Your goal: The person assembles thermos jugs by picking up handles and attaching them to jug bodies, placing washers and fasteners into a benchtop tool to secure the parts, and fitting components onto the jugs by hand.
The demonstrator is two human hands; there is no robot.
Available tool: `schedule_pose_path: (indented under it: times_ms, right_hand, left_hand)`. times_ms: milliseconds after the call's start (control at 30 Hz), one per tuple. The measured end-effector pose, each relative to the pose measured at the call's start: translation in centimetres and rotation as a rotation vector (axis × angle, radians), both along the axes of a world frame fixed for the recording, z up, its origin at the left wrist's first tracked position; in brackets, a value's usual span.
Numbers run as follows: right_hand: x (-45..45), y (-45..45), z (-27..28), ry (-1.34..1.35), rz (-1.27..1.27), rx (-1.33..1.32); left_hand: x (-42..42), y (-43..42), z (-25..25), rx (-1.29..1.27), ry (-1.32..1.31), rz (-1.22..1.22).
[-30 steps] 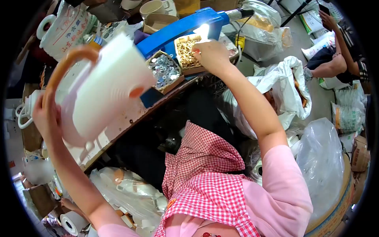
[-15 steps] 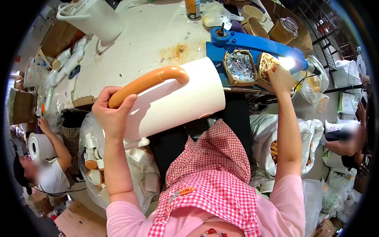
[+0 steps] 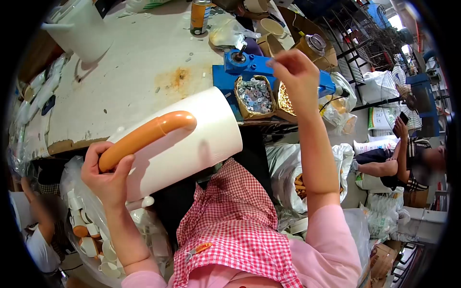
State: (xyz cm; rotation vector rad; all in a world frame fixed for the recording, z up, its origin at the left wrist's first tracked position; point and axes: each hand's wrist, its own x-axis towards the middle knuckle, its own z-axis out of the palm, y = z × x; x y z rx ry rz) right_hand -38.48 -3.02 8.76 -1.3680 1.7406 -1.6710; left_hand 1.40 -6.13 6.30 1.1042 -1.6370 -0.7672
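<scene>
My left hand [image 3: 109,172] is wrapped round the lower end of a curved orange handle [image 3: 158,129], which lies along a white plastic cylinder [image 3: 211,132]. The cylinder is tilted over my lap, its wide end toward the right. A small white knob [image 3: 147,201] shows near its lower left end. My right hand [image 3: 297,72] is raised over the blue press arm [image 3: 261,64], fingers pinched together; anything between them is too small to make out. Below it are a box of brass-coloured small parts [image 3: 285,100] and a box of metal washers [image 3: 255,95].
A white bucket [image 3: 81,36] and a spray can [image 3: 200,17] stand on the worktable [image 3: 139,62]. Bags of white and orange plastic parts [image 3: 91,235] and orange handles [image 3: 300,185] flank my lap. One person sits at right holding a phone; another is at left.
My right hand has lifted from the box of brass-coloured parts and moved up and left. The view has shifted right; my left hand keeps its grip on the handle.
</scene>
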Motion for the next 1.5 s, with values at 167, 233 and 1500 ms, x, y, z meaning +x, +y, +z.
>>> schedule_pose_path:
  times_ms: [167,233,1500]
  right_hand:
    - [0.7,-5.0,-0.1,-0.079,0.167,-0.038]
    - [0.7,-5.4,0.1,-0.061,0.164,-0.040]
    - [-1.9,-0.7,-11.8,0.834,0.057,0.350]
  left_hand:
    - [0.0,0.5,-0.1,0.051,-0.006,-0.018]
    - [-0.3,0.6,-0.1,0.037,0.002,-0.003]
    - [0.7,-0.2,-1.2,-0.035,0.019,-0.011]
